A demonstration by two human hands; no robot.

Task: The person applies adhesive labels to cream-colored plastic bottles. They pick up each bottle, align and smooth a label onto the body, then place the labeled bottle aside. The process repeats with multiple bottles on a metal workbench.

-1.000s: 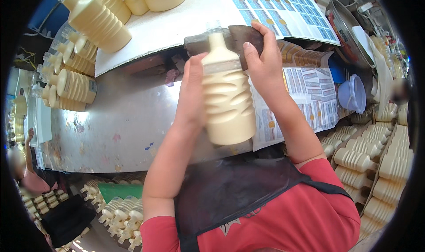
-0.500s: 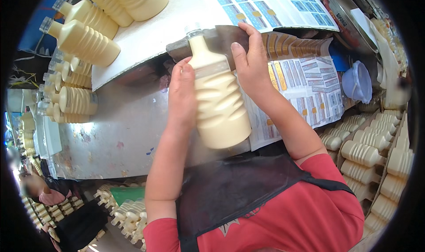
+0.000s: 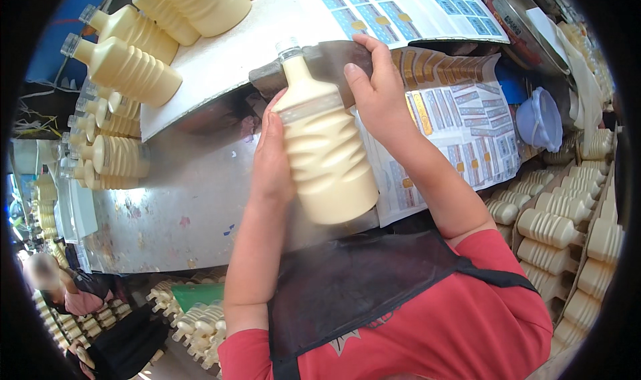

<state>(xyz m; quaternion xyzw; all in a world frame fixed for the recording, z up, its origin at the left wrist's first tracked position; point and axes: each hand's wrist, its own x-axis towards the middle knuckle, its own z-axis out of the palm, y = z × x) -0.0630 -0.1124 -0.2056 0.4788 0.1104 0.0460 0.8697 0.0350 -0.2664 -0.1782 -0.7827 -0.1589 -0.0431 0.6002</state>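
Observation:
A cream-coloured bottle point(image 3: 327, 156) with a clear threaded neck and wavy ribbed sides lies tilted in front of me, its neck pointing away. My left hand point(image 3: 272, 159) grips its left side, thumb along the edge below the shoulder. Across the upper body runs a translucent strip point(image 3: 310, 107) with faint pale marks. Behind the neck sits a dark grey-brown pad point(image 3: 344, 59). Right of the bottle's shoulder is my right hand point(image 3: 380, 89), thumb and forefinger apart at the pad's right end; its other fingers are partly hidden.
Printed label sheets point(image 3: 461, 123) lie right of the bottle, with more blue labels point(image 3: 407, 9) on the raised white board point(image 3: 280, 9). Cream bottles point(image 3: 133, 69) stand at the left. A pale blue bucket point(image 3: 538, 121) is at the right, above racked bottles point(image 3: 547, 230). Another person point(image 3: 83, 293) is lower left.
My left hand has shifted slightly left and its thumb sits lower on the bottle's edge. The bottle's neck leans a little further left. My right hand has hardly moved.

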